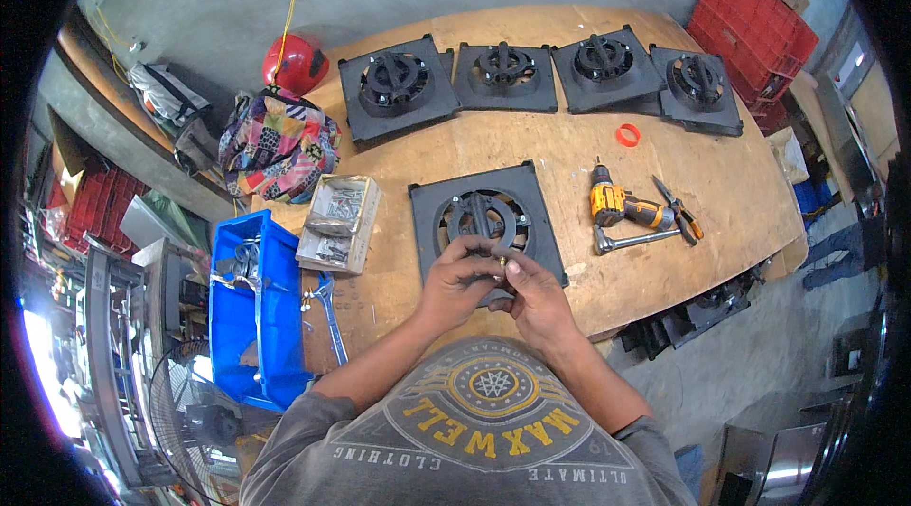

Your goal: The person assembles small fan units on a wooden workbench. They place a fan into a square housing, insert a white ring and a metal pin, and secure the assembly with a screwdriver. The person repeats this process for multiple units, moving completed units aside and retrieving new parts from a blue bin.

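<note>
Brass-coloured fitting (503, 262), one, small: pinched between the fingertips of left hand (459, 278) and right hand (534, 291), both drawn nearly closed, over the near side of a black burner unit (480, 216). Fitting's full shape: hidden by fingers, cannot be told. Step in hand, by judgement: fingertip handling of the fitting; next move calls for a steady pinch. Right: drill (607, 200), pliers (685, 217), ratchet (638, 239). Left: spanner (335, 321), screw boxes (368, 207), blue bin (285, 326).

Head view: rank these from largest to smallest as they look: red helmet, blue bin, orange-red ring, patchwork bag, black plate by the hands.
1. Blue bin and black plate: too alike to rank
2. Patchwork bag
3. Red helmet
4. Orange-red ring
</note>
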`<state>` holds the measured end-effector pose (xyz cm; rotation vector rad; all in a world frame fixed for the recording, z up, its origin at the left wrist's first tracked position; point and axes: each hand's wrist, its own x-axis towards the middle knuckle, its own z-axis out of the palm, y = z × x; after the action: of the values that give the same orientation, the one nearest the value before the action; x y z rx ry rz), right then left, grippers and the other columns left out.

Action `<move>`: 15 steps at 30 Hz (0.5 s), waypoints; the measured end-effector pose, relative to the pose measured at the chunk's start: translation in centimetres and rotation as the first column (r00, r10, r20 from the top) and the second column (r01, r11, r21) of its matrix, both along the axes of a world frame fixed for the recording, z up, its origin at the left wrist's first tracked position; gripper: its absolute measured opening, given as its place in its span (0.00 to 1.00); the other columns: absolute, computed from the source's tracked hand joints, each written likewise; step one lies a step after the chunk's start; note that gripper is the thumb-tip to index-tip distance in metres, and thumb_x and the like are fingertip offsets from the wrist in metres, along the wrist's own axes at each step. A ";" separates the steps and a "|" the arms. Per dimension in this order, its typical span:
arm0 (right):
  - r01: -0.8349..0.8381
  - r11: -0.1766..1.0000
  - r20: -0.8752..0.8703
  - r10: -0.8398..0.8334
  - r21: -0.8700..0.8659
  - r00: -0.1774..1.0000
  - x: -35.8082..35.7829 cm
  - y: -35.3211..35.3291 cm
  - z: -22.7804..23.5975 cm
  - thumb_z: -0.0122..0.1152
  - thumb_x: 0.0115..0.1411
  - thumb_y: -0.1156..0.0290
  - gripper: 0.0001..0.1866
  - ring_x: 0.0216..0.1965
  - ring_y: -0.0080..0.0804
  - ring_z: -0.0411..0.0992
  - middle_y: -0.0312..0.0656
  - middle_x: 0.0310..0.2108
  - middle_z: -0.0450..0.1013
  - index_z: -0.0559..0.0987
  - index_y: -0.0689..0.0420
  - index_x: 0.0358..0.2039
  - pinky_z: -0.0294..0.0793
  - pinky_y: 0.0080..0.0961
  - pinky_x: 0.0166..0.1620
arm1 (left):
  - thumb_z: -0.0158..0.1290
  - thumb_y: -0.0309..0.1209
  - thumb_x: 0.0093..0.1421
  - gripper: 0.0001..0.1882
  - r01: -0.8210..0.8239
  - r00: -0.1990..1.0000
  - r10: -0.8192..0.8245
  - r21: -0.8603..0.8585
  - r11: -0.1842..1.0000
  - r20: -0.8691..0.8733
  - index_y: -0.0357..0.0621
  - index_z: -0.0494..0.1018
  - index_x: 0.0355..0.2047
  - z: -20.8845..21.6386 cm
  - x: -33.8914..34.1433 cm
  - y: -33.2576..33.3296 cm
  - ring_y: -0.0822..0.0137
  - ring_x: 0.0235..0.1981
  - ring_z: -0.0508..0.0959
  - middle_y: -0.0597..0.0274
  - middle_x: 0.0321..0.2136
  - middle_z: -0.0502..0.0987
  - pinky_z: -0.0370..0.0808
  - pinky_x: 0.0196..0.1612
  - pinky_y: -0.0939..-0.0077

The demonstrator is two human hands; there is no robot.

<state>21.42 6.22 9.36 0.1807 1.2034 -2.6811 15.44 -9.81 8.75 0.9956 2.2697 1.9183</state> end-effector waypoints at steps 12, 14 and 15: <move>-0.082 0.965 0.324 -0.004 0.251 0.946 3.6 3.8 -5.5 0.60 0.66 0.66 0.20 0.36 0.32 0.80 0.43 0.39 0.78 0.75 0.64 0.54 0.78 0.27 0.29 | 0.63 0.31 0.55 0.28 0.151 0.978 -0.200 -0.479 0.865 -0.054 0.55 0.72 0.58 -1.7 -0.8 -0.9 0.49 0.55 0.74 0.51 0.56 0.70 0.75 0.54 0.61; -0.089 0.902 0.272 -0.032 0.422 0.962 3.7 4.4 -7.4 0.60 0.65 0.68 0.18 0.33 0.32 0.80 0.43 0.36 0.79 0.76 0.65 0.51 0.79 0.27 0.30 | 0.61 0.32 0.56 0.30 0.105 0.981 -0.187 -0.671 0.734 -0.050 0.58 0.69 0.61 -2.5 -1.7 -1.2 0.47 0.55 0.74 0.50 0.58 0.69 0.76 0.53 0.59; -0.098 0.854 0.274 -0.053 0.511 0.960 3.7 4.6 -8.3 0.60 0.65 0.69 0.17 0.31 0.32 0.80 0.42 0.34 0.79 0.77 0.66 0.50 0.79 0.28 0.30 | 0.60 0.32 0.57 0.31 0.084 0.986 -0.163 -0.760 0.645 -0.029 0.60 0.68 0.62 -3.0 -2.1 -1.2 0.46 0.55 0.74 0.51 0.59 0.68 0.77 0.52 0.58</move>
<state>25.09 10.84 1.05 0.5969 1.7825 -2.1425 13.39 -11.04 5.78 1.0518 2.5641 0.6853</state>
